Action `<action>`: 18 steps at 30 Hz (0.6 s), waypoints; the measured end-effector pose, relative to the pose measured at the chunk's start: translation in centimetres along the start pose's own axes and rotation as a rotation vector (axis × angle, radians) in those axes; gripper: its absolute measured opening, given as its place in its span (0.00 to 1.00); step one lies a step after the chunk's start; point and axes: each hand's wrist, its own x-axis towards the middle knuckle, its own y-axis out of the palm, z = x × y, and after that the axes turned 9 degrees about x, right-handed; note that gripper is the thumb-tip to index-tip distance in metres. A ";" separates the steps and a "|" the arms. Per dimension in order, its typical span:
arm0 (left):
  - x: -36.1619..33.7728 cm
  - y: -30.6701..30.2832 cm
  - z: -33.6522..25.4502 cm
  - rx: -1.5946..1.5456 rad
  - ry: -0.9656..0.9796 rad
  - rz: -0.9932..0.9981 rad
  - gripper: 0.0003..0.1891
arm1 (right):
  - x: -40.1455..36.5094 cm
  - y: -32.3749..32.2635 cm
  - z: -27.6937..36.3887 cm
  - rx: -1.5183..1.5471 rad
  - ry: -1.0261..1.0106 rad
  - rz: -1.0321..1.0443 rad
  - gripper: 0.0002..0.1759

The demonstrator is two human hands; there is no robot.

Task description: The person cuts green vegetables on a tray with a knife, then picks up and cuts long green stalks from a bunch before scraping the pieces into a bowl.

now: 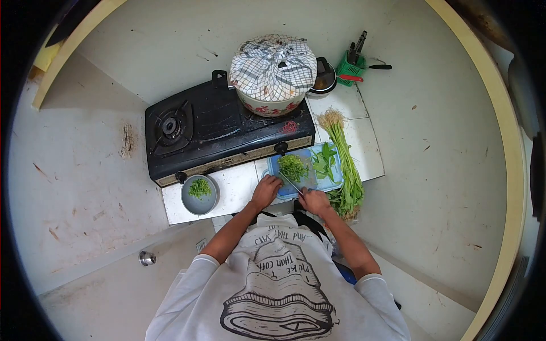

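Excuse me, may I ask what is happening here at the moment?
It seems a person is chopping. The right-hand grip holds a thin metal knife, its blade at a heap of finely chopped green leaves on a light-blue plastic tray; the left-hand grip is at the tray's left side. To the left, a round grey bowl holds more chopped greens. Long green leafy stalks with pale roots lie on the right.

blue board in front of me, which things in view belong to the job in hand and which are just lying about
Likely part of the job:
- knife in the right hand
- blue board
- chopped greens
- whole leaves
- long-stemmed bunch
- grey bowl

Probably just lying about:
- stove
- cloth-covered pot
- red bands
- green basket
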 end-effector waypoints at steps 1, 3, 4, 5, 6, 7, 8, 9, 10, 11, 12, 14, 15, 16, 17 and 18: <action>-0.3 0.1 0.1 -0.005 0.000 0.003 0.06 | -0.1 0.0 0.6 0.009 0.008 0.002 0.23; -1.0 0.1 0.2 -0.016 0.003 0.010 0.06 | 0.0 0.6 1.1 0.013 0.002 0.005 0.23; -1.2 0.1 0.2 -0.026 -0.020 0.004 0.05 | 0.1 0.9 1.4 0.015 -0.001 0.005 0.23; -1.4 0.0 0.1 -0.035 -0.043 -0.003 0.05 | 0.3 1.0 1.6 0.018 -0.011 0.013 0.23; -1.6 0.0 0.2 -0.044 -0.066 -0.009 0.05 | 0.4 1.2 1.7 0.021 -0.020 0.022 0.23; -1.6 0.0 0.1 -0.046 -0.072 -0.018 0.05 | 0.5 1.3 1.8 0.023 -0.029 0.030 0.23; -1.7 0.1 0.1 -0.049 -0.079 -0.026 0.05 | 0.6 1.4 1.8 0.025 -0.029 0.022 0.23; -1.6 0.1 0.0 -0.052 -0.086 -0.036 0.05 | 0.9 1.5 1.8 0.026 -0.029 0.014 0.23; -1.6 0.1 0.0 -0.060 -0.092 -0.032 0.04 | 1.1 1.7 1.7 0.027 -0.029 0.006 0.23; -1.6 0.2 0.1 -0.068 -0.098 -0.028 0.04 | 1.2 1.7 1.6 0.047 -0.001 -0.011 0.23; -1.5 0.2 0.1 -0.076 -0.104 -0.025 0.04 | 1.2 1.5 1.6 0.067 0.028 -0.029 0.23; -1.2 0.3 0.3 -0.067 -0.117 -0.019 0.04 | 1.2 1.3 2.0 0.093 0.061 -0.047 0.23; -0.9 0.1 0.3 -0.062 -0.122 -0.017 0.04 | 1.1 1.2 2.2 0.098 0.067 -0.049 0.23; -0.7 0.0 0.3 -0.047 -0.113 -0.013 0.05 | 0.9 1.1 2.4 0.102 0.073 -0.051 0.23; -0.5 -0.2 0.2 -0.032 -0.104 -0.009 0.05 | 0.8 1.3 2.5 0.113 0.084 -0.051 0.24; -0.4 -0.2 0.2 -0.018 -0.095 -0.005 0.05 | 0.6 1.5 2.8 0.124 0.094 -0.050 0.24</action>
